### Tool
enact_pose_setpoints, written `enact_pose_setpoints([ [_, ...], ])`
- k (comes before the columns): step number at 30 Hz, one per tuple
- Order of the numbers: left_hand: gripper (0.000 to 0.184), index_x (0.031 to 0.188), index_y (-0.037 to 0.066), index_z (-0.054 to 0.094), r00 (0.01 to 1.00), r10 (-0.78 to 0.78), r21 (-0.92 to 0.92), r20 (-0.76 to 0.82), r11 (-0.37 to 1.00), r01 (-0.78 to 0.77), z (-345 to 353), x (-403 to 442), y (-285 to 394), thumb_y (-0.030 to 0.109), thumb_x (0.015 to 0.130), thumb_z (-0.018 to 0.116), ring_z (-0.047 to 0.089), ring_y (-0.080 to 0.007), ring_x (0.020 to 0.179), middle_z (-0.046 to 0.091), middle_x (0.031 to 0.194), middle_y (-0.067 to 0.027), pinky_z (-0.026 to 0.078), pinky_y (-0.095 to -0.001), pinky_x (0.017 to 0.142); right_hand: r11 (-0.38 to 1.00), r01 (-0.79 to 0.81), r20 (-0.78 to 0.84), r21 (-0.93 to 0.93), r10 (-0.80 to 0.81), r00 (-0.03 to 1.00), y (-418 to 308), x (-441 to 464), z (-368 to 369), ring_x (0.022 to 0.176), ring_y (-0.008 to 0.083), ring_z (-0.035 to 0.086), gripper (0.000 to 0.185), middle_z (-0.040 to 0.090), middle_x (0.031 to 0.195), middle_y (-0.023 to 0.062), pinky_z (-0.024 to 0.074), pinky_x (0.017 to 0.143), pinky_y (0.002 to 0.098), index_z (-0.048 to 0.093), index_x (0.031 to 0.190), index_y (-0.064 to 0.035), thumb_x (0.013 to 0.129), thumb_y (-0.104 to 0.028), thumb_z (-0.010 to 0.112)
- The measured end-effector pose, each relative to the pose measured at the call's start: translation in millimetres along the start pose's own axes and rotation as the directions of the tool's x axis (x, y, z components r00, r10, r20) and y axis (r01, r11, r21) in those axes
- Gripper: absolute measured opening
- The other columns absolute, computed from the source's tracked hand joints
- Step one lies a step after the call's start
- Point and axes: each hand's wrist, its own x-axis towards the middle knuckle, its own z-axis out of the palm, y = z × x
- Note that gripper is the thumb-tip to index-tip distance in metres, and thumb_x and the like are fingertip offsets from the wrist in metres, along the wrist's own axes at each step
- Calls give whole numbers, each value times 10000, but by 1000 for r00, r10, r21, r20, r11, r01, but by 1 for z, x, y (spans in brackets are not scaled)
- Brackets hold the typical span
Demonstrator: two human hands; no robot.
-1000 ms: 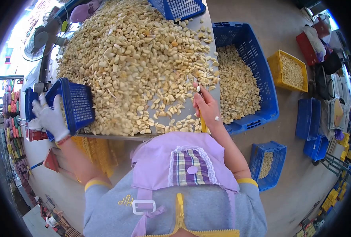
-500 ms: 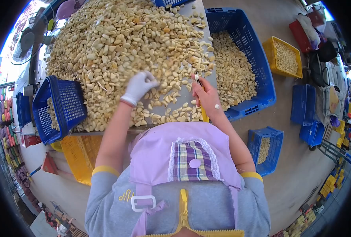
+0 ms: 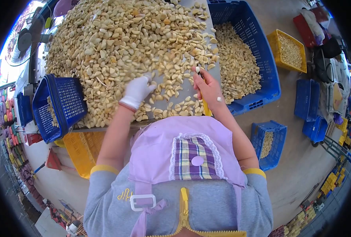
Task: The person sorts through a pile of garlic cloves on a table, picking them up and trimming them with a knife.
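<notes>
A large heap of pale pieces that look like peeled garlic cloves [image 3: 116, 47] covers the metal table [image 3: 176, 103]. My left hand [image 3: 138, 91], in a white glove, reaches into the near edge of the heap. Its thumb is apart from the fingers, whose tips are blurred against the cloves. My bare right hand [image 3: 209, 90] is closed around a yellow-handled knife [image 3: 206, 107], whose blade I cannot make out. A single whitish clove [image 3: 198, 69] shows at those fingertips. Another small pale piece [image 3: 219, 99] sticks to the right wrist.
Right of the table stands a big blue crate [image 3: 258, 47] of cloves. A smaller blue basket [image 3: 276, 146] and a yellow crate [image 3: 286, 49] lie beyond it. At the left are a blue basket [image 3: 70, 102], a fan [image 3: 24, 41] and a yellow crate [image 3: 80, 154] below the table edge.
My left hand's fingers have gone from curled together to spread from the thumb, against the heap. My right hand keeps the knife and clove. The whole view has shifted slightly.
</notes>
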Motion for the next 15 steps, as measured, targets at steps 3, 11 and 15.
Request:
enact_pose_setpoints([
  [3,175,844,104,663,999,28,-92,-43,995,-32,6,-4,1,273,808,632,641,-263,680,648,723,-121,510,-369,659,1000,1,-9,13,-1,1000,2,1,-2,463,48,451,500,548,717,23,376,418,200,489,1285,-32,898,-329,595],
  [11,236,1051,35,566,983,121,-835,-141,-548,-52,-15,-15,-13,177,863,551,529,-114,547,608,764,-73,409,-210,461,999,-37,-38,-24,36,999,1,-1,-2,478,29,415,400,499,715,-19,368,439,176,530,1279,-98,935,-303,546],
  [15,234,1041,15,606,998,-55,-1000,-4,14,-3,-19,0,-5,168,870,561,526,-93,595,601,743,-32,403,-203,499,999,-35,-22,-13,35,999,2,4,-1,480,56,460,574,557,715,27,386,432,207,453,1315,-5,882,-345,613],
])
